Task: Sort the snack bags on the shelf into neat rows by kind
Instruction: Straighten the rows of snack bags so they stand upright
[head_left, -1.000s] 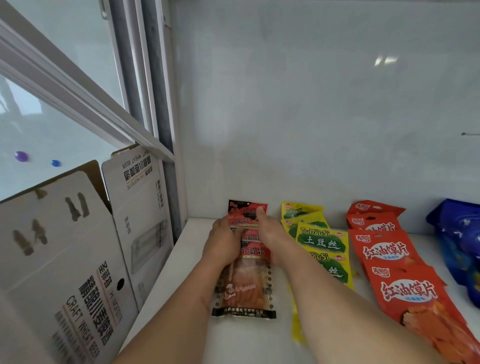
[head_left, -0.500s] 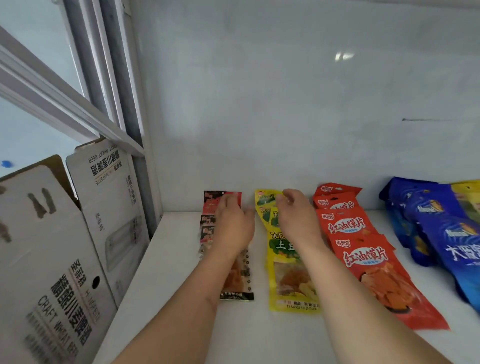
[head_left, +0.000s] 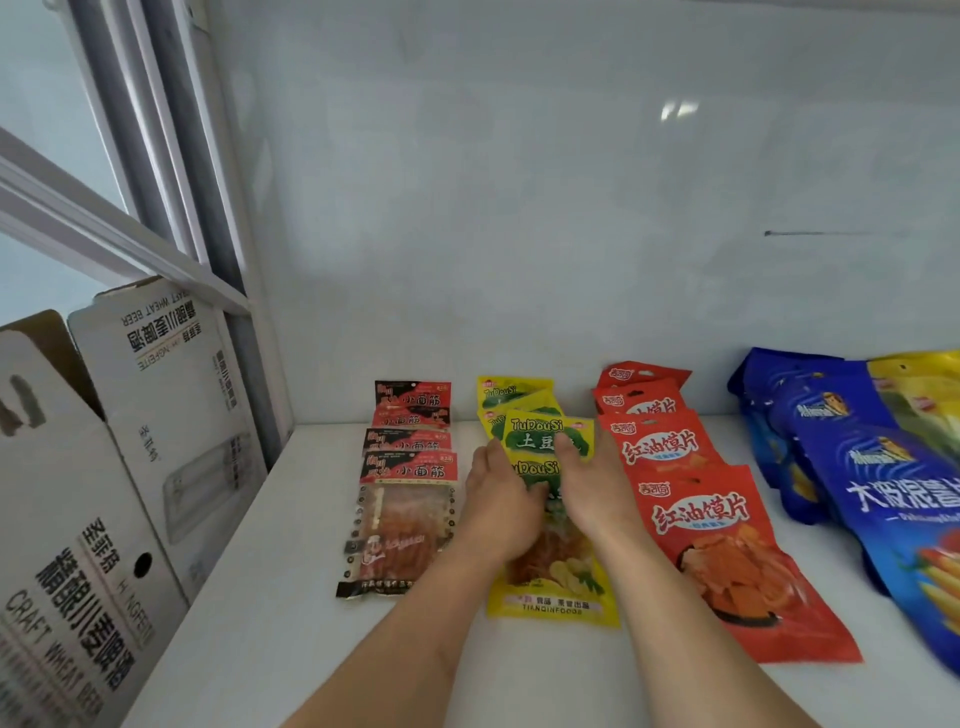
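On the white shelf (head_left: 291, 597), the black-and-red foil bags (head_left: 408, 470) and the red chip bags (head_left: 696, 499) lie in rows. Both hands (head_left: 545, 493), fingers fairly straight, press the yellow-green bags (head_left: 550, 441), likely squaring them; blue bags (head_left: 852, 467) look untidy.

White shelf (head_left: 270, 597) bearing four overlapping rows of snack bags, left to right: black-and-red bags (head_left: 405, 499), yellow-green bags (head_left: 556, 592), red bags (head_left: 727, 545), blue bags (head_left: 872, 483). A cardboard box (head_left: 119, 467) stands at left.
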